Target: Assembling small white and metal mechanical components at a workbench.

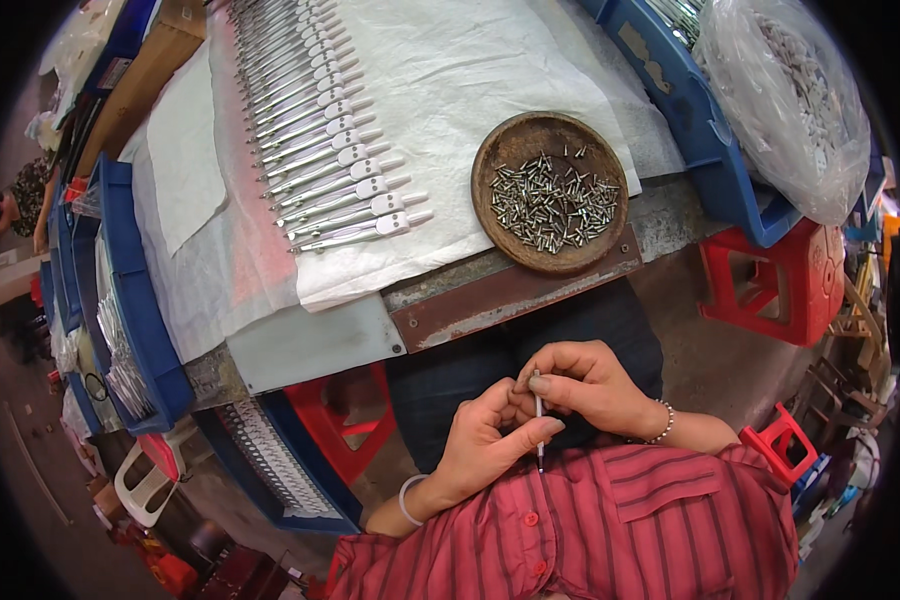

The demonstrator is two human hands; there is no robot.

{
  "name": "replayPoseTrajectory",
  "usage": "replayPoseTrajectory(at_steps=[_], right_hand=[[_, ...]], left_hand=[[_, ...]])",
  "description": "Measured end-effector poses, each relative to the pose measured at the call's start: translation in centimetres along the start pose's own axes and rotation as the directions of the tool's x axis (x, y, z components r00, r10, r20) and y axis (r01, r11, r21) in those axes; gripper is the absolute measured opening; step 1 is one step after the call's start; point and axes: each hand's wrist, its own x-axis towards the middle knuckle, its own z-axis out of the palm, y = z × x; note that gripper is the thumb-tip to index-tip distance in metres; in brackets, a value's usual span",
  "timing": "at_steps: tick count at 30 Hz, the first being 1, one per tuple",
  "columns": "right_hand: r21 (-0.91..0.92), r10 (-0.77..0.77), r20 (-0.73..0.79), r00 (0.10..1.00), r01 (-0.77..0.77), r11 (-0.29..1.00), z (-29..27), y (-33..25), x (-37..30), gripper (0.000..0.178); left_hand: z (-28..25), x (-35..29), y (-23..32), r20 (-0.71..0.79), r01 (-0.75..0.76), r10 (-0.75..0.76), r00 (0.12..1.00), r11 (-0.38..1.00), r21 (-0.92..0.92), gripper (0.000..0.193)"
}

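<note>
Close to my striped red shirt, both hands hold a slim silver metal rod [540,450] upright. My left hand [485,440] pinches it lower down, between thumb and fingers. Higher up, my right hand [585,385] grips its upper end with thumb and fingertips. The fingers hide much of the rod. Beyond my hands, a round brown bowl [485,205] holds many small silver pins or screws [550,200]. Farther left, a long row of white-headed metal drawing compasses [345,190] lies side by side on a white cloth [450,100].
Blue bins [135,290] with metal rods stand left; another blue bin [720,130] and a clear bag of parts [795,110] are at right. Below the table edge sits a blue crate [280,465]. Red stools [780,285] stand nearby. A person [25,205] is far left.
</note>
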Motion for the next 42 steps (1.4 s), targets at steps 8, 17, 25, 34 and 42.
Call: replayPoseTrajectory(at_steps=[8, 17, 25, 34, 42], right_hand=[[0.02, 0.06, -0.028, 0.998, -0.059, 0.998, 0.44, 0.05, -0.12, 0.013], [0.073, 0.082, -0.028, 0.996, -0.079, 0.994, 0.92, -0.27, -0.65, 0.013], [0.112, 0.052, -0.028, 0.998, -0.048, 0.993, 0.77, 0.04, -0.56, 0.013], [0.059, 0.062, -0.029, 0.998, -0.06, 0.996, 0.56, 0.21, -0.36, 0.013], [0.063, 0.068, -0.039, 0.997, -0.065, 0.996, 0.38, 0.28, -0.03, 0.013]], left_hand=[[-0.02, -0.49, -0.41, 0.012, 0.007, -0.007, 1.0, 0.997, -0.073, 0.019], [-0.25, -0.98, -0.76, 0.097, 0.023, -0.017, 0.995, 0.998, -0.06, 0.014], [-0.58, -0.86, -0.49, 0.16, 0.134, -0.092, 0.983, 0.953, -0.271, 0.012], [-0.68, -0.81, -0.52, 0.159, 0.153, -0.116, 0.98, 0.958, -0.244, 0.015], [-0.74, -0.42, -0.51, 0.172, 0.155, -0.114, 0.978, 0.956, -0.249, 0.016]])
